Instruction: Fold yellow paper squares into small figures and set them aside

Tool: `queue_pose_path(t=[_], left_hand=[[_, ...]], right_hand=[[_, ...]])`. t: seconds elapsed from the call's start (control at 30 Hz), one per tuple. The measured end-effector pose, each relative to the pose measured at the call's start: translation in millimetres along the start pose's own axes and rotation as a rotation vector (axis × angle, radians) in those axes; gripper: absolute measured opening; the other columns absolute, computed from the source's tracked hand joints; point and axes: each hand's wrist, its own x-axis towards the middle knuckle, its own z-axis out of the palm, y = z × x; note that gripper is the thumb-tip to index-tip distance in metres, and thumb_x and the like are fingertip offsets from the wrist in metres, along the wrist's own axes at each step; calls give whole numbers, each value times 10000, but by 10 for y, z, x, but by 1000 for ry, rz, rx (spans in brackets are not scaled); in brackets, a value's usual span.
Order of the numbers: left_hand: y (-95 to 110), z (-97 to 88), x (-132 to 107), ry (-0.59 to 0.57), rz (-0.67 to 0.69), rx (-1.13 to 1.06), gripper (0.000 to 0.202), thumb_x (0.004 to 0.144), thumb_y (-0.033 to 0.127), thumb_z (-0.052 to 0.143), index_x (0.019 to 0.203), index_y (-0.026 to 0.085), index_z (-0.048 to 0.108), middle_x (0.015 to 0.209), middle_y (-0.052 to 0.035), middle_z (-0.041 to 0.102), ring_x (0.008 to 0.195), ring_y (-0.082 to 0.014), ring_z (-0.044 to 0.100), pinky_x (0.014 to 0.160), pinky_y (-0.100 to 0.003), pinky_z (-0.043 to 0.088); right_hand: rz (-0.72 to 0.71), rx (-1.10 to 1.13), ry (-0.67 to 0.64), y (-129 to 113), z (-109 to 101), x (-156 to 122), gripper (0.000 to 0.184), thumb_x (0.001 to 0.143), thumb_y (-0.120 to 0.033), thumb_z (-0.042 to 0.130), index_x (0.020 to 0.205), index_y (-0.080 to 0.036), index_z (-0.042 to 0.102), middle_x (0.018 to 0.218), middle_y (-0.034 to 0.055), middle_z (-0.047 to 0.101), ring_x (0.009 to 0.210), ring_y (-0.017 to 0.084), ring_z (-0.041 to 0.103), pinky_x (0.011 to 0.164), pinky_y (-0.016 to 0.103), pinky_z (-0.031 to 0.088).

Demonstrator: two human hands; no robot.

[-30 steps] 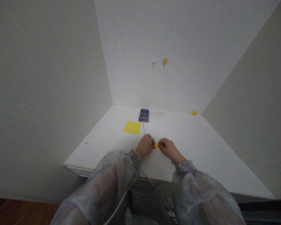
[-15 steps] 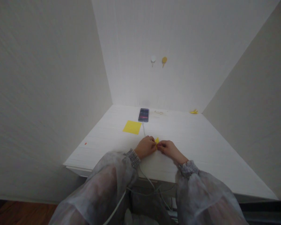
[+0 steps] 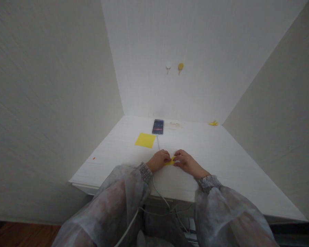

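A small folded piece of yellow paper [image 3: 169, 162] lies low over the white desk top, between my two hands. My left hand [image 3: 159, 161] is closed, its thumb and fingertips pinching the left part of the paper and hiding some of it. On the other side, my right hand [image 3: 186, 163] has its thumb and fingers parted around the paper's right end; they come close to it, and whether they touch is hard to see. Flat on the desk to the upper left is a yellow paper sheet [image 3: 145, 140].
A phone with a blurred screen [image 3: 158, 127] lies near the back wall, and a white cable [image 3: 158, 141] runs from it toward my left hand. Folded yellow paper [image 3: 213, 123] sits in the back right corner. Two wall hooks [image 3: 180, 66] hang above. An orange scrap [image 3: 94, 158] lies left.
The yellow paper has turned from pointing upward to lying more sideways and low. My right hand's fingers have opened from a pinch, while my left hand keeps its grip.
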Motion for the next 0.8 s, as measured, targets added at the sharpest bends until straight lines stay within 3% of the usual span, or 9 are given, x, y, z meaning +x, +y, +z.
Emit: queue_pose_path(t=[0.23,0.8], left_hand=[[50,-3,-20,-8,-9,3,234,724,74,437,812,163,635,860,-32,622,834,-131,513,796,-259,382],[136,-104,-51,-81,0,44,227,756,145,419,839,167,629,927,-39,607,869,-136,525,823,-251,377]], right_hand=[[-2,-15,-41,-42,15,19,119,756,-235,531,755,-208,647,815,52,545,795,168,498,726,311,396],[72,44,-18,-53,41,15,98,756,-178,506,707,-181,591,772,40,522,799,166,481,731,308,391]])
